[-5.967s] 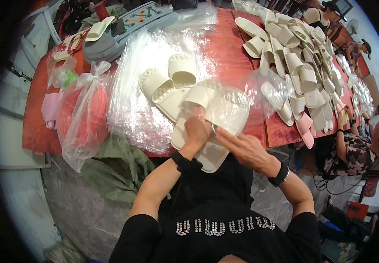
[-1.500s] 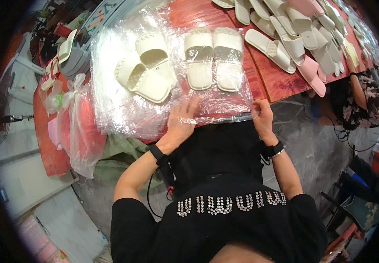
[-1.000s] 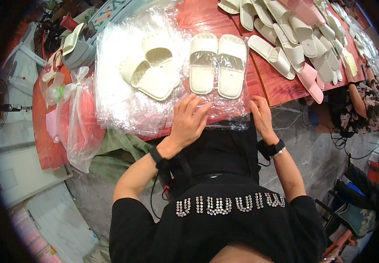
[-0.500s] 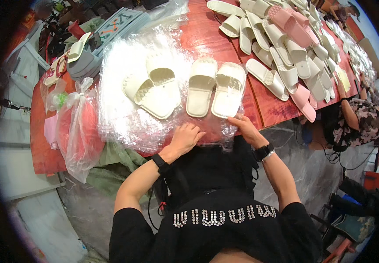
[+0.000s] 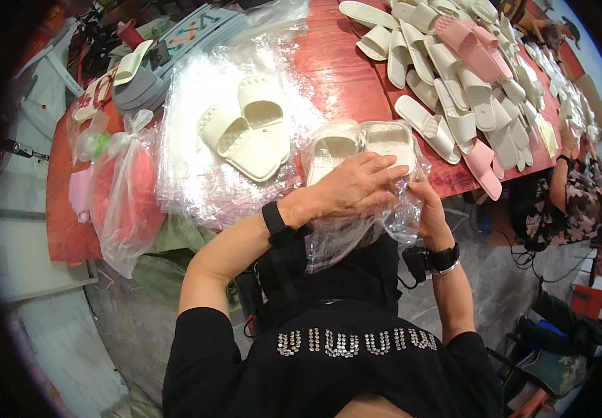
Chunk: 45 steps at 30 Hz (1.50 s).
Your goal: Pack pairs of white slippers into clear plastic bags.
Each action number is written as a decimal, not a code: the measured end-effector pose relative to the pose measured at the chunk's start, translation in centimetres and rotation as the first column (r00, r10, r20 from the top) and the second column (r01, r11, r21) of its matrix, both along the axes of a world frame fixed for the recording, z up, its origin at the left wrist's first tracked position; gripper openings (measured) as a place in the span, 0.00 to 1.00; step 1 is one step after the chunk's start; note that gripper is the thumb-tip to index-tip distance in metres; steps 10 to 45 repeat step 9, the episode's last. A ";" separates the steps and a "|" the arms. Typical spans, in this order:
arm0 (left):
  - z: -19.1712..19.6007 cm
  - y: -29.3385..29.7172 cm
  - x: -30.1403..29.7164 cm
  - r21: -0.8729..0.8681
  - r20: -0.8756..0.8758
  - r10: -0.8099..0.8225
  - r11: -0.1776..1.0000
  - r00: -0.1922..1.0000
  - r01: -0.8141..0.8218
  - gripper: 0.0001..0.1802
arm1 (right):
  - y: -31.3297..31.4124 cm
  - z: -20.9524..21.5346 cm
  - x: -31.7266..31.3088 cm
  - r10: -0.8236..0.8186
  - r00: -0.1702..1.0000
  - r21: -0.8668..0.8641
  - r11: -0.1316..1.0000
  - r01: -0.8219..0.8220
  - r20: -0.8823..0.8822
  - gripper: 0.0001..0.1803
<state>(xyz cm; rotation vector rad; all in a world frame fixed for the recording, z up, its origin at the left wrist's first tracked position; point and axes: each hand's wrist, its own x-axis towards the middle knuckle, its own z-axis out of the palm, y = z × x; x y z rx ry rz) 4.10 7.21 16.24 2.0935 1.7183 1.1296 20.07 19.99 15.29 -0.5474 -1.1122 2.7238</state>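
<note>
Red table [image 5: 357, 76] bears cream slippers [image 5: 364, 143], bagged in clear plastic.

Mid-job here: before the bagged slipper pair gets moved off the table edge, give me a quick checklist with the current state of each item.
1. Both slippers inside the clear bag: ok, the bagged pair shows through the plastic.
2. Left hand steadying the pair: ok, it lies flat on top.
3. Right hand gripping the bag at its side: ok.
4. Bag mouth closed: cannot tell, loose plastic hangs over the table edge.
5. Unbagged pair apart from the bag: ok, it lies on the stack of flat bags.
6. Slipper heap apart from the hands: ok.
</note>
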 end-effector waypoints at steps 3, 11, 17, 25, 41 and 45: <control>0.2 -1.1 1.6 0.025 0.081 0.125 0.992 0.989 -0.127 0.36 | -1.0 0.6 0.2 -0.076 0.996 -0.098 0.993 0.072 -0.038 0.23; 1.1 -4.3 2.9 0.029 0.179 0.354 0.931 0.918 -0.365 0.56 | -5.2 3.9 -1.9 0.056 0.982 -0.026 0.998 -0.062 -0.181 0.29; 1.1 -4.3 2.9 0.029 0.179 0.354 0.931 0.918 -0.365 0.56 | -5.2 3.9 -1.9 0.056 0.982 -0.026 0.998 -0.062 -0.181 0.29; 1.1 -4.3 2.9 0.029 0.179 0.354 0.931 0.918 -0.365 0.56 | -5.2 3.9 -1.9 0.056 0.982 -0.026 0.998 -0.062 -0.181 0.29; 1.1 -4.3 2.9 0.029 0.179 0.354 0.931 0.918 -0.365 0.56 | -5.2 3.9 -1.9 0.056 0.982 -0.026 0.998 -0.062 -0.181 0.29; 1.1 -4.3 2.9 0.029 0.179 0.354 0.931 0.918 -0.365 0.56 | -5.2 3.9 -1.9 0.056 0.982 -0.026 0.998 -0.062 -0.181 0.29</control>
